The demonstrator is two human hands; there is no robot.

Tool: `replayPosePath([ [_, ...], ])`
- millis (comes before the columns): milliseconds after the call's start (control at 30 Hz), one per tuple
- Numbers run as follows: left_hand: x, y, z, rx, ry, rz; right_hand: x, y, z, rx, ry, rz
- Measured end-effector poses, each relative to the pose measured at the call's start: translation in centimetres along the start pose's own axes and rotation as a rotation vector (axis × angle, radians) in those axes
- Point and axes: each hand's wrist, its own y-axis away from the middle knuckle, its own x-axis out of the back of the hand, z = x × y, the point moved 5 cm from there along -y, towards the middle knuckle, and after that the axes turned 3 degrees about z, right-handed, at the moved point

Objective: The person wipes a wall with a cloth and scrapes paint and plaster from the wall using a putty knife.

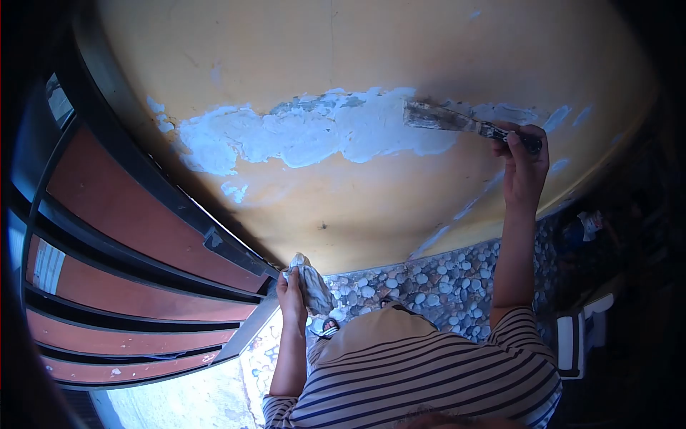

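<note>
My right hand (pixel 524 154) is closed around the dark handle of a putty knife (pixel 436 116). Its wide, smeared blade lies at the right part of a white putty patch (pixel 307 136) on the yellowish wall (pixel 321 200). Whether the blade presses on the wall or hovers just off it, I cannot tell. Lower down, my left hand (pixel 291 289) grips a whitish, putty-smeared lump (pixel 311 284), perhaps a bag of putty; its exact kind is unclear. Grey patches and a thin crack show on the wall near the putty.
A slatted red-brown gate (pixel 128 214) with a dark frame stands close on the left. Pebble-patterned flooring (pixel 443 293) runs along the wall's foot. At the right are a white-edged object (pixel 570 347) and a dim container (pixel 582 229). A sandalled foot (pixel 329 326) shows below.
</note>
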Motion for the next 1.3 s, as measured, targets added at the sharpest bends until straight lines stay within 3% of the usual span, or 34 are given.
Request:
replayPosePath([
  [800,-2.4,5.3,-3.0,0.011,0.033,0.11,-4.8,-1.9,-0.9,0.16,0.17,-0.154],
  [1300,-1.7,4.8,-2.6,0.013,0.042,0.106,-5.6,-0.8,-0.5,0.17,0.175,-0.075],
])
